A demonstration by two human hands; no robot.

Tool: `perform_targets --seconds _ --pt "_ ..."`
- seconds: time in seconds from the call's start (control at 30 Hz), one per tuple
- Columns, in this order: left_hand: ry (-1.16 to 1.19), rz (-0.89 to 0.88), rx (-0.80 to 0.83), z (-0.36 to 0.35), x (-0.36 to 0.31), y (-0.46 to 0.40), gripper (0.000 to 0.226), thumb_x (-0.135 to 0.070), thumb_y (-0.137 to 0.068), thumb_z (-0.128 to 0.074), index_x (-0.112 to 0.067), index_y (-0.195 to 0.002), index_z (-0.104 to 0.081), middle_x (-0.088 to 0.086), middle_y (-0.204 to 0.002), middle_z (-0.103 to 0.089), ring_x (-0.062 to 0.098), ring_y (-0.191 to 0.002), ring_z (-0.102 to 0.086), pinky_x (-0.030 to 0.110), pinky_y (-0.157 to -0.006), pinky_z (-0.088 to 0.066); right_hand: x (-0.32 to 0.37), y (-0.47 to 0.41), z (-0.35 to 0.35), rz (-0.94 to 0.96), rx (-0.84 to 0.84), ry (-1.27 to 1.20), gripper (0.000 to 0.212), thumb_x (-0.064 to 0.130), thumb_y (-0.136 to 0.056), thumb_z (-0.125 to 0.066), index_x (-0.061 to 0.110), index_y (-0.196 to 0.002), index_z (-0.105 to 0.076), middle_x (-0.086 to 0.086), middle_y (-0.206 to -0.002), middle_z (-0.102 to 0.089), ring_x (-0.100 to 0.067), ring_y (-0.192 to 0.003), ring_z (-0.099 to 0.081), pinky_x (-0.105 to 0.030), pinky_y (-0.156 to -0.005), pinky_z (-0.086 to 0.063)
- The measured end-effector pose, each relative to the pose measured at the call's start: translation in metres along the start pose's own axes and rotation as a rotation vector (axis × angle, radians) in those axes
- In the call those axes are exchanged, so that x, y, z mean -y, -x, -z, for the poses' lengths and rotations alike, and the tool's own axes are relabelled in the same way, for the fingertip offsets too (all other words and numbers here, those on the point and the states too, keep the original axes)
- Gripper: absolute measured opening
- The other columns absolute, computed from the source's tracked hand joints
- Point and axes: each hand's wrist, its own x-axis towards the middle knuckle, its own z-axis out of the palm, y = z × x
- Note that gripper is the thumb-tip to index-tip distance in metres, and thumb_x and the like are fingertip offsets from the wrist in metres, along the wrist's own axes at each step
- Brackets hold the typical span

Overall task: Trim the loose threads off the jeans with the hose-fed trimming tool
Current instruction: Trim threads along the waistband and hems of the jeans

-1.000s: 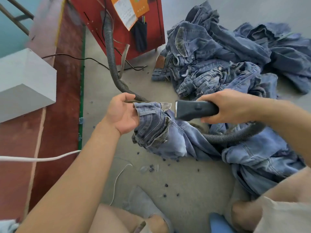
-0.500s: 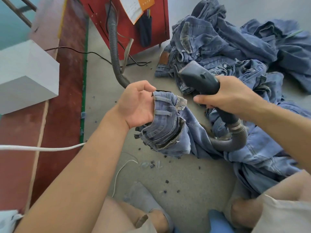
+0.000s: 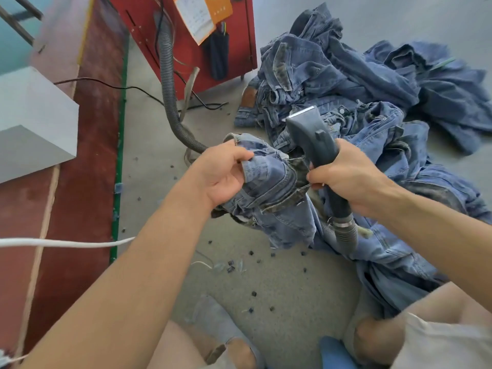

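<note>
A bunched pair of blue jeans (image 3: 269, 182) hangs above the grey floor in the middle of the view. My left hand (image 3: 222, 173) grips its folded waistband from the left. My right hand (image 3: 343, 179) grips the handle of the dark grey trimming tool (image 3: 310, 137), whose metal-edged head points up and away from the cloth. My right fingertips also touch the jeans' edge. A ribbed grey hose (image 3: 346, 233) runs down from the tool's rear and goes behind the denim.
A large heap of blue jeans (image 3: 359, 83) covers the floor at right. A red machine (image 3: 191, 41) stands at the back with a grey hose (image 3: 169, 83) curving down from it. A red bench (image 3: 87, 161) and white box (image 3: 32, 123) lie left. Dark scraps (image 3: 230, 269) dot the floor.
My right hand has swung the trimming tool from lying level against the jeans to standing head-up. Both hands now meet at the bunched waistband, which has been turned and lifted slightly.
</note>
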Motion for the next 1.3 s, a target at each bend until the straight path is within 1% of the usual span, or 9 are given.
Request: perform_targets --seconds 0.07,0.17,0.23,0.37,0.53,0.7,0.87,1.07,1.3 --pt "-0.199 -0.008 -0.026 0.015 0.002 -0.006 0.033 -0.02 -0.109 -0.05 -0.004 -0.136 -0.057 0.015 -0.116 -0.071 0.021 -0.09 -0.073 0.038 -0.077 -0.063 0.001 0.001 0.008 0.042 0.037 -0.097 0.027 -0.011 -0.078 -0.072 0.004 -0.094 -0.055 -0.011 -0.074 -0.059 -0.023 -0.061 -0.057 -0.036 -0.059 -0.052" --pt "-0.804 0.186 0.151 0.037 0.011 -0.006 0.089 -0.083 -0.082 -0.056 -0.024 -0.149 -0.051 -0.009 -0.136 -0.065 0.012 -0.122 -0.063 0.045 -0.108 -0.05 0.004 0.001 0.019 0.102 0.088 -0.192 0.024 -0.017 -0.079 -0.069 0.002 -0.089 -0.057 -0.012 -0.073 -0.057 -0.025 -0.06 -0.055 -0.034 -0.059 -0.051" --pt "-1.053 0.242 0.317 0.036 0.029 0.001 0.083 -0.082 -0.072 -0.066 -0.035 -0.139 -0.057 -0.025 -0.125 -0.067 -0.006 -0.114 -0.064 0.036 -0.113 -0.046 0.005 0.0 0.024 0.139 0.113 -0.202 0.023 -0.015 -0.077 -0.071 0.002 -0.087 -0.059 -0.01 -0.071 -0.057 -0.023 -0.059 -0.056 -0.032 -0.056 -0.052" --pt "-0.641 0.013 0.195 0.022 0.048 -0.003 0.029 -0.044 -0.088 -0.074 -0.024 -0.109 -0.075 -0.001 -0.111 -0.078 0.017 -0.106 -0.073 0.041 -0.104 -0.055 0.005 -0.007 0.03 0.163 0.099 -0.192 0.027 0.0 -0.065 -0.074 0.006 -0.087 -0.06 -0.005 -0.07 -0.06 -0.022 -0.06 -0.058 -0.03 -0.057 -0.054" --pt "0.005 0.091 0.265 0.021 0.032 0.005 0.045 -0.03 -0.1 -0.058 -0.003 -0.135 -0.064 0.026 -0.141 -0.059 0.043 -0.129 -0.058 0.06 -0.104 -0.05 0.003 -0.017 0.033 0.13 0.024 -0.092 0.04 -0.004 -0.065 -0.081 0.007 -0.095 -0.057 -0.01 -0.072 -0.064 -0.025 -0.061 -0.062 -0.043 -0.06 -0.055" --pt "0.056 0.058 0.176 0.014 0.029 0.011 0.044 -0.03 -0.106 -0.046 -0.003 -0.134 -0.066 0.024 -0.138 -0.063 0.041 -0.124 -0.063 0.054 -0.095 -0.057 0.005 -0.007 0.043 0.177 -0.005 -0.034 0.028 0.019 -0.089 -0.082 0.011 -0.104 -0.061 -0.001 -0.069 -0.074 -0.015 -0.061 -0.072 -0.024 -0.056 -0.054" --pt "0.075 0.077 0.117 0.016 0.024 0.009 0.053 -0.037 -0.11 -0.037 0.002 -0.135 -0.063 0.027 -0.137 -0.062 0.042 -0.127 -0.061 0.053 -0.104 -0.053 0.021 0.012 0.054 0.409 0.007 0.351 0.021 0.046 -0.09 -0.075 0.031 -0.1 -0.063 0.017 -0.067 -0.072 -0.003 -0.054 -0.068 -0.007 -0.054 -0.044" --pt "0.012 0.061 0.106 0.016 0.019 0.011 0.053 -0.034 -0.112 -0.035 -0.002 -0.111 -0.076 0.025 -0.121 -0.071 0.037 -0.111 -0.07 0.047 -0.093 -0.06 0.018 0.013 0.045 0.479 0.253 0.658 0.033 0.053 -0.087 -0.072 0.04 -0.104 -0.049 0.018 -0.08 -0.068 -0.001 -0.061 -0.066 -0.02 -0.055 -0.046" --pt "0.089 0.102 0.121 0.021 0.014 0.013 0.058 -0.039 -0.112 -0.032 0.006 -0.125 -0.066 0.026 -0.126 -0.069 0.037 -0.112 -0.071 0.044 -0.085 -0.062 0.013 0.003 0.04 0.425 0.239 0.799 0.025 0.041 -0.09 -0.075 0.037 -0.094 -0.051 0.01 -0.07 -0.062 0.007 -0.067 -0.059 -0.017 -0.055 -0.036"
